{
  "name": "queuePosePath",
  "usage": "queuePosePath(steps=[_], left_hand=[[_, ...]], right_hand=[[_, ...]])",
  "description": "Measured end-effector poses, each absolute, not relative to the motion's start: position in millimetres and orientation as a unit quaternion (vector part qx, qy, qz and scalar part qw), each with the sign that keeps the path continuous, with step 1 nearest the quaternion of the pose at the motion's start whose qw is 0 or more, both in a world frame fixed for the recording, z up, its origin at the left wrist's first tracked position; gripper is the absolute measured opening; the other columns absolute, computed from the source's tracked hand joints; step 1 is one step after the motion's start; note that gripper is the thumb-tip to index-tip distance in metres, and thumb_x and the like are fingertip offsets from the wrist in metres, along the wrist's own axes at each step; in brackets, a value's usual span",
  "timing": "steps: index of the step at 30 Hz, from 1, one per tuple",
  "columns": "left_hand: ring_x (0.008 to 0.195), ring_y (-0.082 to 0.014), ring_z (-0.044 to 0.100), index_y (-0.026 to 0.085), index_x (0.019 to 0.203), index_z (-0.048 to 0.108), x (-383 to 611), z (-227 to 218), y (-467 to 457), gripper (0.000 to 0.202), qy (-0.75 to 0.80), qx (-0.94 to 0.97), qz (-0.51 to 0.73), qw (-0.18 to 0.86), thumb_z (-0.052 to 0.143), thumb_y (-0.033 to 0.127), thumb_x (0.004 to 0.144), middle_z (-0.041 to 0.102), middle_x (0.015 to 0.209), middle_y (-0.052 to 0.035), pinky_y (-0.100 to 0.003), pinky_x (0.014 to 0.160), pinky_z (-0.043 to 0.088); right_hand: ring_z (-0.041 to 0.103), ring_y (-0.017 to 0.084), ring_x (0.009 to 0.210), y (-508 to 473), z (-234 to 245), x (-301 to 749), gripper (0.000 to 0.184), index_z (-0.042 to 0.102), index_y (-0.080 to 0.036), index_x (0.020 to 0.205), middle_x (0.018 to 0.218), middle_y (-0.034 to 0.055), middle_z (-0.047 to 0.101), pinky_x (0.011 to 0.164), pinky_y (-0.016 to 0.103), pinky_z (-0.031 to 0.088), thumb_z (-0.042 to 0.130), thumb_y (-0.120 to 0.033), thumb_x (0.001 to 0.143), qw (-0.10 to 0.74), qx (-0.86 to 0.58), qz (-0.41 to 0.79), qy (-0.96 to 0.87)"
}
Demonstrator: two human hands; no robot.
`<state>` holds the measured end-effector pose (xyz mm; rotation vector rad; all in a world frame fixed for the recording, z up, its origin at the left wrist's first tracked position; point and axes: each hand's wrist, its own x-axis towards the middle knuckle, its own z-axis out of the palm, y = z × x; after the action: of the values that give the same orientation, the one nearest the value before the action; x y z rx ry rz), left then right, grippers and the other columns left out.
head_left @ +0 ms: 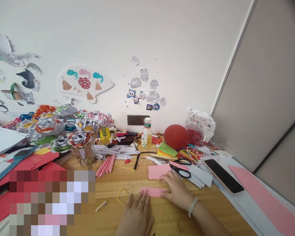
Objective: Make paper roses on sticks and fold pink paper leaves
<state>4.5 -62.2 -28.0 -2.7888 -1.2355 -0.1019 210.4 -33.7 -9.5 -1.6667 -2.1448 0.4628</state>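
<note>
a wooden table [168, 218] bears a pink strip [156, 192], a bottle [146, 135], a stick [101, 206].

The bottle [147, 135] looks like clear, shiny plastic; the table [170, 219] under it is smooth, satiny wood. In front of the bottle, the strip [156, 191] is matt paper. Right of the bottle, the balloon [176, 136] is smooth, the phone [223, 176] glossy-screened.

Near the back edge of the worktop [172, 220], a red balloon [176, 136] sits right of a clear bottle [147, 136]. A phone [224, 176] lies toward the right edge; paper flowers [49, 127] crowd the back left corner.
</note>
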Motion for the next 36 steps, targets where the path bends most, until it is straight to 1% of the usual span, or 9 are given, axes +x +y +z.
queuePosePath(steps=[5, 9, 14, 15, 18, 21, 26, 29, 36], left_hand=[[0.123, -0.0275, 0.049, 0.014, 0.131, 0.048, -8, -4, -56, 0.051, -0.435, -0.899, 0.006, -0.051, 0.045, 0.020, 0.080, 0.047, 0.136, -0.0159, -0.051, 0.101, 0.036], [0.121, -0.0271, 0.050, 0.016, 0.126, 0.053, -11, 2, -54, 0.047, -0.440, -0.897, -0.007, -0.044, 0.045, 0.018, 0.080, 0.051, 0.133, -0.0154, -0.054, 0.104, 0.030], [0.088, -0.0233, 0.065, 0.016, 0.083, 0.069, -10, -7, -39, 0.029, -0.468, -0.876, -0.098, 0.056, 0.040, 0.009, 0.085, 0.072, 0.088, -0.0086, -0.044, 0.090, 0.045], [0.087, -0.0238, 0.065, 0.016, 0.082, 0.068, -10, -11, -35, 0.028, -0.463, -0.873, -0.124, 0.093, 0.041, 0.007, 0.084, 0.071, 0.086, -0.0085, -0.043, 0.086, 0.047], [0.105, -0.0243, 0.059, 0.017, 0.106, 0.062, -10, -25, -24, 0.027, -0.371, -0.884, -0.215, 0.186, 0.044, 0.011, 0.087, 0.066, 0.110, -0.0095, -0.040, 0.090, 0.045], [0.106, -0.0195, 0.057, 0.021, 0.115, 0.056, -8, -32, -24, 0.029, -0.320, -0.898, -0.240, 0.182, 0.042, 0.013, 0.091, 0.065, 0.113, -0.0051, -0.037, 0.094, 0.043], [0.082, -0.0173, 0.057, 0.019, 0.091, 0.060, -3, -24, -33, 0.019, -0.318, -0.906, -0.257, 0.109, 0.042, 0.014, 0.092, 0.065, 0.086, -0.0026, -0.033, 0.081, 0.047], [0.077, -0.0160, 0.056, 0.020, 0.089, 0.060, -4, -19, -34, 0.019, -0.312, -0.914, -0.245, 0.082, 0.042, 0.015, 0.093, 0.063, 0.082, -0.0014, -0.029, 0.073, 0.045], [0.073, -0.0138, 0.055, 0.019, 0.073, 0.057, -9, -16, -24, 0.027, -0.239, -0.944, -0.215, 0.076, 0.040, 0.011, 0.093, 0.063, 0.078, 0.0010, -0.027, 0.071, 0.040]], right_hand=[[0.047, 0.022, 0.106, -30, -9, 222, 0.043, 0.060, -0.026, 0.109, 0.109, 0.0038, 0.055, 0.090, 0.031, 0.036, 0.074, -0.030, 0.069, 0.186, -0.557, 0.197, -0.785], [0.049, 0.021, 0.106, -28, -6, 226, 0.044, 0.061, -0.025, 0.111, 0.108, 0.0042, 0.055, 0.091, 0.030, 0.037, 0.075, -0.026, 0.069, 0.191, -0.544, 0.222, -0.787], [0.050, 0.021, 0.102, -27, -8, 218, 0.036, 0.065, -0.023, 0.103, 0.103, 0.0039, 0.057, 0.089, 0.030, 0.037, 0.074, -0.020, 0.068, 0.224, -0.556, 0.204, -0.774], [0.050, 0.022, 0.102, -28, -9, 214, 0.033, 0.066, -0.023, 0.101, 0.102, 0.0038, 0.058, 0.089, 0.031, 0.037, 0.073, -0.020, 0.069, 0.230, -0.558, 0.198, -0.772], [0.050, 0.021, 0.099, -30, -13, 199, 0.026, 0.067, -0.024, 0.099, 0.099, 0.0031, 0.059, 0.086, 0.030, 0.037, 0.071, -0.020, 0.073, 0.232, -0.551, 0.181, -0.781], [0.050, 0.021, 0.097, -32, -14, 187, 0.026, 0.066, -0.026, 0.101, 0.098, 0.0024, 0.059, 0.084, 0.031, 0.037, 0.071, -0.024, 0.075, 0.214, -0.520, 0.154, -0.812], [0.051, 0.020, 0.092, -35, -11, 183, 0.013, 0.067, -0.022, 0.091, 0.093, 0.0025, 0.061, 0.080, 0.029, 0.039, 0.069, -0.026, 0.078, 0.237, -0.483, 0.169, -0.826], [0.053, 0.018, 0.090, -36, -9, 187, 0.005, 0.067, -0.021, 0.085, 0.088, 0.0015, 0.063, 0.080, 0.028, 0.040, 0.064, -0.019, 0.081, 0.271, -0.452, 0.207, -0.824], [0.057, 0.016, 0.086, -34, -11, 191, 0.029, 0.071, -0.022, 0.082, 0.084, 0.0009, 0.067, 0.080, 0.026, 0.042, 0.052, -0.001, 0.076, 0.303, -0.413, 0.231, -0.828]])
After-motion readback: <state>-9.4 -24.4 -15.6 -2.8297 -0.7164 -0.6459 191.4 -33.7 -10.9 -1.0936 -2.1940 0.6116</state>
